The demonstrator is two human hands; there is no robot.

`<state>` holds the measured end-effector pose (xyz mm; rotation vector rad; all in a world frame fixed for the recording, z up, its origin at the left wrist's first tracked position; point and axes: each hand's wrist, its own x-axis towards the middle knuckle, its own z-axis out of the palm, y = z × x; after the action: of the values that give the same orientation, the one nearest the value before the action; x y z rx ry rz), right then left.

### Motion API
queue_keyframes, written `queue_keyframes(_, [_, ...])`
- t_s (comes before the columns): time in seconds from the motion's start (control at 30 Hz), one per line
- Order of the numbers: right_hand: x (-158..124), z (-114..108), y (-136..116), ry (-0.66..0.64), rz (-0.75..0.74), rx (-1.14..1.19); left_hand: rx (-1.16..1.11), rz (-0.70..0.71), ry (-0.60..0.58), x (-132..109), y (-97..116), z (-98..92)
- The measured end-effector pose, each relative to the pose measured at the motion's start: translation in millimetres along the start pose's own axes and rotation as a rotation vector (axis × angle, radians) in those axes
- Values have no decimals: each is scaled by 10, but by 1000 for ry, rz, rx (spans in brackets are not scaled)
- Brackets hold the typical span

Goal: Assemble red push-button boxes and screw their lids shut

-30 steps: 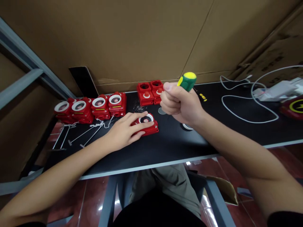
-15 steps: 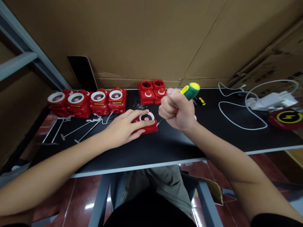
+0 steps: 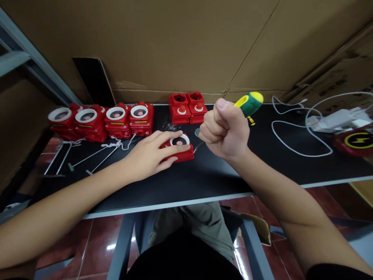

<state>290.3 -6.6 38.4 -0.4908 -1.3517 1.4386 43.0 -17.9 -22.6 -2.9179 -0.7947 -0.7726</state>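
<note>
My left hand (image 3: 153, 154) lies over a red alarm box (image 3: 183, 156) with a white ring round its window. Its fingers straddle the ring and the thumb is at the front edge, holding the box against the black tabletop. My right hand (image 3: 225, 130) is closed in a fist round a screwdriver (image 3: 253, 104) with a green and yellow handle. The thin shaft slants down left from the fist to the box's right side, where a small metal piece shows. Whether the tip touches a screw I cannot make out.
Several red boxes with white rings (image 3: 115, 113) line the back left. White cords and T-shaped metal rods (image 3: 105, 160) lie before them. Two red housings (image 3: 179, 109) stand at the back middle. A white cable (image 3: 287, 143) and adapter (image 3: 332, 121) lie right. Cardboard (image 3: 180, 42) rises behind.
My right fist and the screwdriver have shifted right and slightly outward from the box, showing more of the shaft. My left hand stays on the box. The view has moved slightly.
</note>
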Motion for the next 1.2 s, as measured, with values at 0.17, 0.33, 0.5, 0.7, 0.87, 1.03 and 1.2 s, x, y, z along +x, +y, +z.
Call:
queue_keyframes(0.17, [-3, 41, 39, -49, -28, 55, 17, 1, 2, -7, -5, 4])
queue_keyframes(0.33, [14, 71, 37, -79, -35, 104, 15, 24, 31, -13, -24, 20])
queue_keyframes(0.5, [6, 71, 10, -78, -55, 131, 8, 22, 16, -5, -24, 16])
queue_keyframes(0.7, [28, 85, 39, -76, -46, 121, 9, 32, 32, -1, -22, 13])
queue_keyframes(0.87, [43, 101, 123, -94, -34, 102, 20, 23, 15, 0, -11, 1])
queue_keyframes(1.03, [16, 134, 157, -45, 7, 86, 27, 29, 29, 0, -7, -7])
queue_keyframes(1.2, [26, 132, 105, 3, -63, 150, 14, 22, 22, 6, 2, -18])
